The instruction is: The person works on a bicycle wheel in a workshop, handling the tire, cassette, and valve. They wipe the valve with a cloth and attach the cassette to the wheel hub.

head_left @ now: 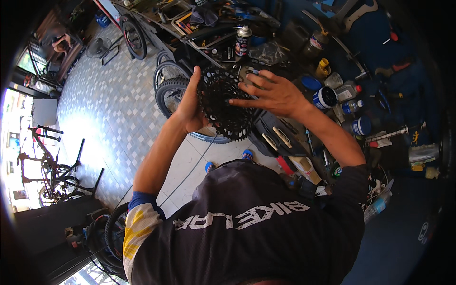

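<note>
A bike workshop spreads below me, its pale checkered tile floor (109,109) running off to the left of my fingers toward bright daylight. Beyond my fingers stands a cluttered table (285,142) loaded with tools, tubs and bottles, with a spray can (243,40) upright further out. Just under my left hand's side, bicycle wheels (168,90) with knobby tyres lean together on the floor. Between my hands I hold up a black sprocket cassette (223,102), toothed rings stacked large to small. My left hand (190,102) cups its left edge, fingers wrapped behind and clamped on the rim. My right hand (273,92) lies over its right side, fingers spread apart and pressing flat on the face, the forefinger (237,101) reaching toward the centre.
</note>
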Action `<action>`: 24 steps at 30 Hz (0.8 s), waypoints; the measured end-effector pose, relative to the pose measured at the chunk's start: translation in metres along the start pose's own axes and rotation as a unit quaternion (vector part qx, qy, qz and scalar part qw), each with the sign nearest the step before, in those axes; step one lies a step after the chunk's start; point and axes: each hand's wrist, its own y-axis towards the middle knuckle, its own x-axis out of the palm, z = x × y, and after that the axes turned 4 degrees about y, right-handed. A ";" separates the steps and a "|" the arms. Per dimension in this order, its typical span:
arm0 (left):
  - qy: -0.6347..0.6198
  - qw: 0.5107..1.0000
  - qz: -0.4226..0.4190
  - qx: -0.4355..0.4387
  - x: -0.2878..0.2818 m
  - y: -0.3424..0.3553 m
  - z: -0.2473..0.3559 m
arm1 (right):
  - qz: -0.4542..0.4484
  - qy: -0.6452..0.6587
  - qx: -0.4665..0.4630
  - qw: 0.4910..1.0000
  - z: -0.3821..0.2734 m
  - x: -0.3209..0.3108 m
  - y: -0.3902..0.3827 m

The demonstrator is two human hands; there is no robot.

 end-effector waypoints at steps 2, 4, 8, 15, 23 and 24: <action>0.019 1.000 0.003 -0.002 0.004 -0.006 0.004 | 0.006 -0.005 0.000 1.000 -0.003 0.000 0.005; 0.010 1.000 -0.002 -0.001 0.000 -0.004 0.002 | 0.012 -0.007 0.002 1.000 -0.003 0.000 0.009; 0.002 1.000 -0.011 0.000 -0.004 0.000 0.000 | 0.020 -0.008 0.010 1.000 -0.006 0.006 0.009; -0.002 0.999 -0.031 0.011 -0.001 0.003 0.003 | 0.015 0.037 0.035 0.999 -0.013 0.002 0.008; 0.031 0.997 -0.063 0.015 -0.008 0.016 0.004 | 0.012 0.099 0.083 0.991 -0.010 0.002 0.003; 0.024 0.998 -0.053 0.015 -0.007 0.018 0.003 | 0.011 0.087 0.071 0.994 -0.008 0.006 0.002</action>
